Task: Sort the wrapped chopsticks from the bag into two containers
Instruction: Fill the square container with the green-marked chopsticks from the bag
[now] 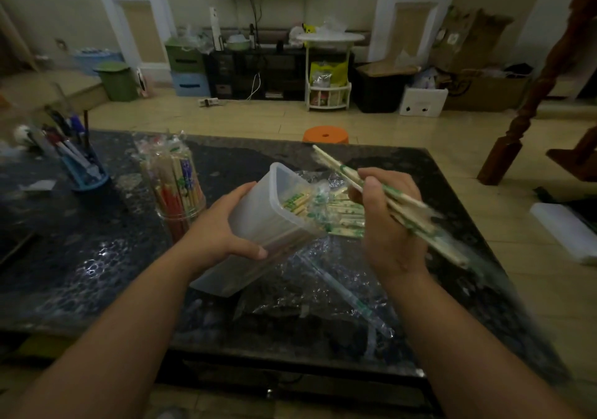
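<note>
Nearest, two forearms (129,321) reached over the dark table (97,257). The left hand (226,225) gripped a tilted translucent tub (255,212) already holding some green-printed pairs. The right hand (387,228) clasped a bundle of wrapped chopsticks (403,207) just beside the tub's mouth. A round jar (181,215) stood packed with red and blue pairs. More pairs lay on the clear bag (323,276), so sorting seemed well along but unfinished. The wrappers' print was too blurred to read

Passage is offered over the bare tabletop (80,257) at the near left; the far left is barred by a jar of chopsticks (176,189) and a pen holder (85,173); the centre is taken up by the tilted container (258,221) and crumpled bag (323,276).
</note>
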The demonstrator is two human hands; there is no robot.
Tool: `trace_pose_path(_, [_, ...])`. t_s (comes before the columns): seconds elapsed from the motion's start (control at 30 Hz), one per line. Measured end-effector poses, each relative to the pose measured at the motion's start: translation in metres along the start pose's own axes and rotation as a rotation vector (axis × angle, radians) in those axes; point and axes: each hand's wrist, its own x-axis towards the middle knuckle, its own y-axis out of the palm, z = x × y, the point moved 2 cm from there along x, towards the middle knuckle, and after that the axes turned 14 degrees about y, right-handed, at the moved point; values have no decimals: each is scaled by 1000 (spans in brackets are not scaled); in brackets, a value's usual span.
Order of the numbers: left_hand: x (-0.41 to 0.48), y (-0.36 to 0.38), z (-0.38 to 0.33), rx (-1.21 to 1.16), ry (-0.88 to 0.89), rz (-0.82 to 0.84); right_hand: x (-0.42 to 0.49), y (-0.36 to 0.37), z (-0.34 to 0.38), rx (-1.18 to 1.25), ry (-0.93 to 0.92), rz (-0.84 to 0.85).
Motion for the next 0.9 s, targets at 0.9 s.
trace_pose_path(0.9, [2, 4, 1, -21, -38, 62, -1, 10, 5, 140, 611, 368])
